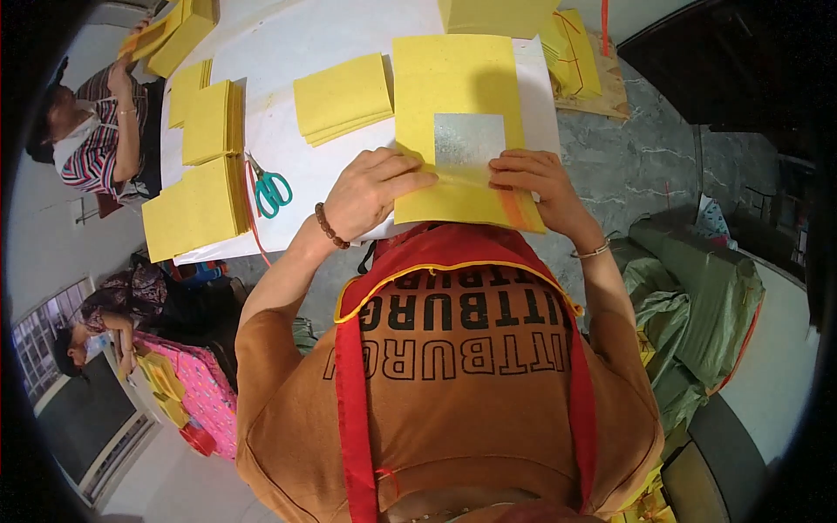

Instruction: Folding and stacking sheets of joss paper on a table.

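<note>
A large yellow paper sheet [453, 83] lies in front of me at the table's near edge, with a silver square [469, 139] on its middle and an orange streak near its right corner. At its left edge my left hand [373, 190] is closed, fingers bent over the paper. My right hand [542, 185] grips the opposite edge, its fingertips beside the silver square. Between the hands the paper appears bent up across its width; how many layers are there, I cannot tell. My thumbs are mostly hidden. A small stack of yellow paper [343, 100] lies beyond my left hand.
Green-handled scissors [274, 193] and a red string [253, 213] lie left on the white table [279, 44], beside several yellow paper stacks [207, 122]. A tied yellow bundle [571, 54] stands far right. Two people work at left. Green sacks [697, 296] sit on the right.
</note>
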Tool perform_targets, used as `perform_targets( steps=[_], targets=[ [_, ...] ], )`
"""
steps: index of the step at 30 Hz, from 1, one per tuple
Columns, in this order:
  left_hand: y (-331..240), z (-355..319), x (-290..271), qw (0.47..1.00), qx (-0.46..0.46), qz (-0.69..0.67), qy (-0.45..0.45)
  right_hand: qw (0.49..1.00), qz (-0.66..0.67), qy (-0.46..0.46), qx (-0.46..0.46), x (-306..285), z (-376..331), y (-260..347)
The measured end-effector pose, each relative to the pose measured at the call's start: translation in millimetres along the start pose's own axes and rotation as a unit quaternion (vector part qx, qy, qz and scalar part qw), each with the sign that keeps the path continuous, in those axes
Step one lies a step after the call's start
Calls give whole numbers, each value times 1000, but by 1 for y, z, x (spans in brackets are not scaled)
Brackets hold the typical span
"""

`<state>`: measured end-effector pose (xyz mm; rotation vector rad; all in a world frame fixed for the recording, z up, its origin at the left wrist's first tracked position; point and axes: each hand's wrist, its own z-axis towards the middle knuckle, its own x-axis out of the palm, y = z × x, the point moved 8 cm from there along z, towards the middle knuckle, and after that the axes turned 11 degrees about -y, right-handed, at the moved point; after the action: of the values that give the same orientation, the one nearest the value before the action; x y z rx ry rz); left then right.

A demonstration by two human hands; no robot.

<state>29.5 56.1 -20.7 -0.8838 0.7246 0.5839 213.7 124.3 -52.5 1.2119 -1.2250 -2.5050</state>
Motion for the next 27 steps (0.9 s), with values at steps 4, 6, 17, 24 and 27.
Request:
perform_targets(
  steps=[4, 6, 17, 24, 27],
  targets=[
    [28, 6, 6, 981, -190, -38, -14, 990, 64, -29, 119, 3, 5, -17],
    [56, 6, 14, 945, -314, -89, -39, 949, 156, -42, 271, 13, 4, -37],
    [103, 12, 40, 915, -368, -143, -85, 897, 194, -240, 316, 8, 18, -59],
    [114, 14, 47, 895, -422, -142, -32, 896, 170, -254, 324, 10, 18, -71],
    [115, 14, 49, 891, -421, -164, -40, 897, 148, -243, 338, 9, 19, -69]
  ],
)
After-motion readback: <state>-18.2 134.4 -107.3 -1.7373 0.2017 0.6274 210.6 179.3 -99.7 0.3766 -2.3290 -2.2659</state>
